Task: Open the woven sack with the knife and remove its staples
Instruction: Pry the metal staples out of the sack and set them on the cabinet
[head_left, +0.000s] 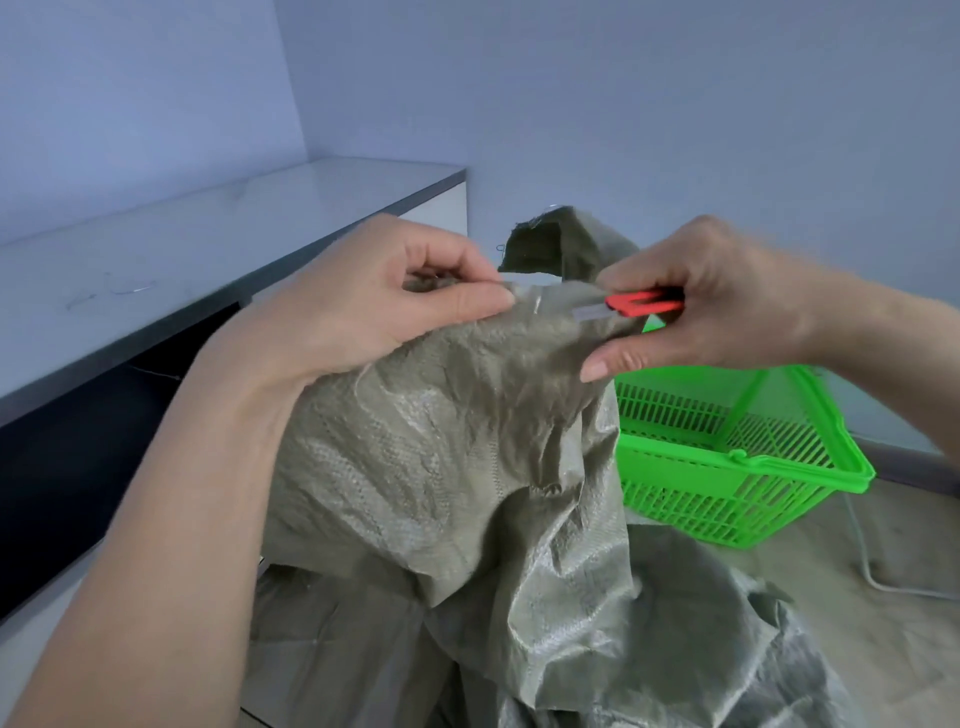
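L hand (384, 306) pinches sack (467, 441) edge taut by staple (537, 304), R hand (701, 306) grips knife (631, 305); blade should go shallow, away from fingers

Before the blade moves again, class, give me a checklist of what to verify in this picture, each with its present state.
1. Left hand pinches the top edge of the woven sack: ok.
2. Right hand grips the red knife: ok.
3. Blade out and lying on the sack's edge: ok.
4. Left fingertips out of the blade's path: not ok, the blade points toward them.
5. Staple located between the hands: cannot tell, only a faint glint.
6. Green basket clear of the work: ok.
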